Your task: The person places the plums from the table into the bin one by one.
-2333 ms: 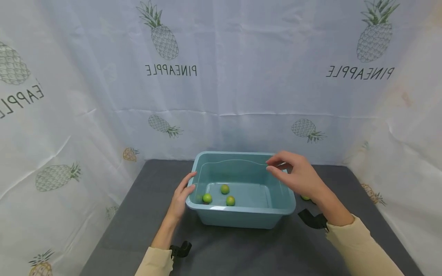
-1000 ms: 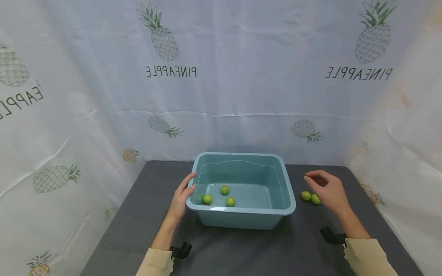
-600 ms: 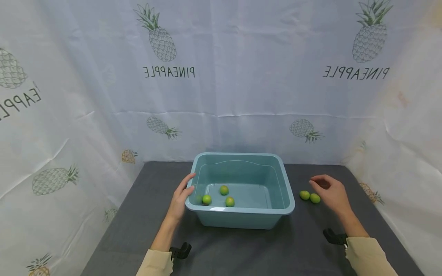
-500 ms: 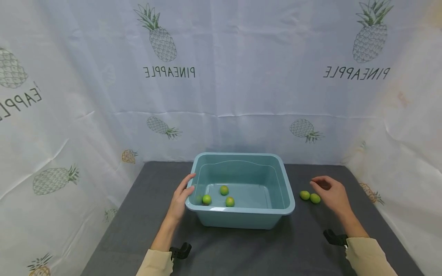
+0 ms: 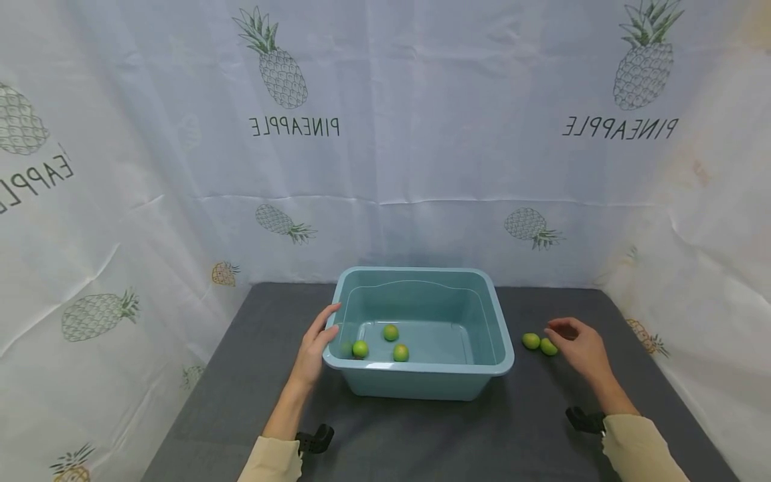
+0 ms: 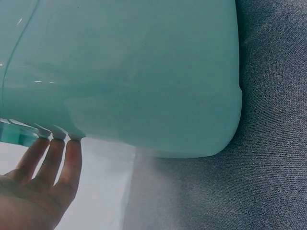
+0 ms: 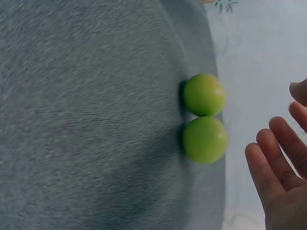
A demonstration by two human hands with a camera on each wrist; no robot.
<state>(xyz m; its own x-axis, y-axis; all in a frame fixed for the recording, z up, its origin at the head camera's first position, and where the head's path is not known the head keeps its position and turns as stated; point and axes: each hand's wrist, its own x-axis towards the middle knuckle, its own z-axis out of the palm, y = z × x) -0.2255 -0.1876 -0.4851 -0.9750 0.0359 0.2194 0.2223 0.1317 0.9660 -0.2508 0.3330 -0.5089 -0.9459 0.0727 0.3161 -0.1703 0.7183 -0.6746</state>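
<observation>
A teal plastic basin (image 5: 421,385) stands on the dark table with three small green limes (image 5: 400,353) inside. My left hand (image 5: 310,351) holds its left rim. In the left wrist view, three fingers (image 6: 50,163) reach up under the rim from outside. Two more limes lie side by side to the right of the basin: a left lime (image 5: 531,341) and a right lime (image 5: 547,347). Just above the right lime hovers my right hand (image 5: 583,351), fingers loosely bent. The right wrist view shows that hand (image 7: 283,177) apart from both fruits, with nothing between thumb and fingers.
A dark grey cloth (image 5: 241,408) covers the table. White curtains (image 5: 434,167) with pineapple prints rise behind it and on both sides. A black strap mount (image 5: 316,438) sits on the left wrist and another mount (image 5: 584,420) on the right.
My right hand has moved from above the basin's right rim out to the right and down, close to the two limes outside. The left hand has stayed on the rim.
</observation>
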